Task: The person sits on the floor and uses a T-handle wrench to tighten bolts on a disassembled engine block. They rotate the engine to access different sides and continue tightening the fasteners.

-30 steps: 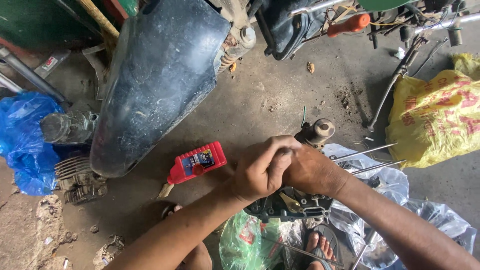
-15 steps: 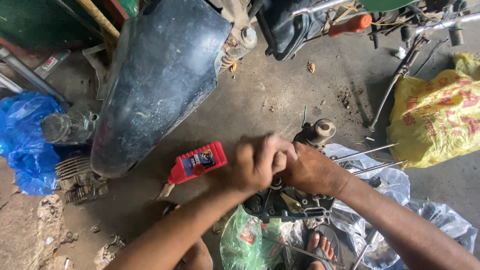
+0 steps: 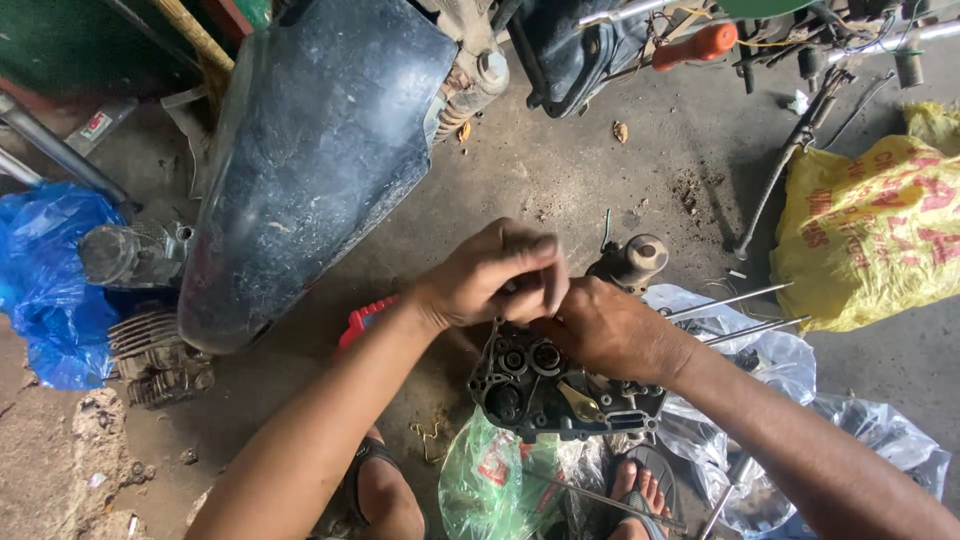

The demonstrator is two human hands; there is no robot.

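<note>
A dark, greasy engine case with round bearing holes stands on the concrete floor between my feet. My right hand lies over its top edge with the fingers curled around it. My left hand meets it from the left, fingertips pinched together against the right hand's fingers. Whatever is between the fingertips is hidden. A red bottle lies behind my left forearm, mostly covered.
A big black fender lies at upper left, next to a blue plastic bag and a finned cylinder. A yellow sack sits at right, thin metal rods on clear plastic beside it. A green bag lies below the case.
Both hands have lifted slightly off the engine case, so more of its face shows below them. My left forearm now covers most of the red bottle.
</note>
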